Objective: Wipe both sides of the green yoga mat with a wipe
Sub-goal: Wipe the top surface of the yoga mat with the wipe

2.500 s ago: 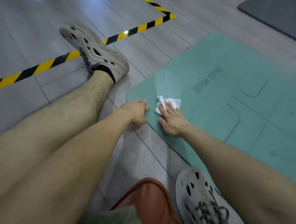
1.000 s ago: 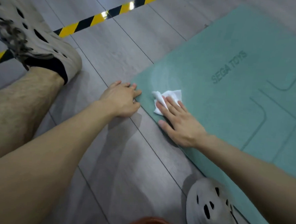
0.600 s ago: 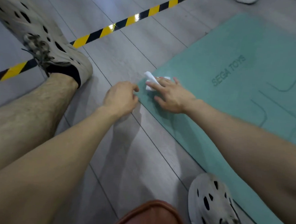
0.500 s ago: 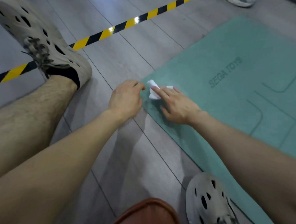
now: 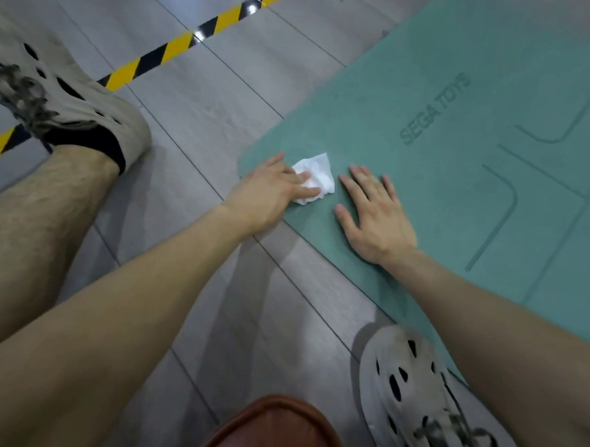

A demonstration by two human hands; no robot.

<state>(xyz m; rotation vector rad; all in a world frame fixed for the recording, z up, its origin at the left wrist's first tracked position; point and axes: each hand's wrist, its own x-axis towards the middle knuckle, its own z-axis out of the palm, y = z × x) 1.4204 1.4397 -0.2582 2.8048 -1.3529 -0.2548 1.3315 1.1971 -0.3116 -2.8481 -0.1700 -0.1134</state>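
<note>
Green yoga mat [image 5: 458,204] lay flat on the grey plank floor [image 5: 225,93], printed side up, with the lettering "SEGA TOYS" [image 5: 434,109] legible. The white wipe [image 5: 318,175], crumpled, sat on the mat just inside its near-left corner. The left hand [image 5: 271,194] rested on the wipe with its fingers laid nearly straight over the wipe's near edge, pressing it to the mat. Its thumb was hidden, so any pinch from below could not be confirmed. The right hand [image 5: 376,214] lay palm down on the mat just beside the wipe, not touching it, fingers spread and holding nothing. Yellow-and-black hazard tape [image 5: 180,46] crossed the floor beyond the corner. A pale perforated shoe [image 5: 64,98] sat at upper left on the floor. Its mate [image 5: 411,393] was at the mat's near edge.
</note>
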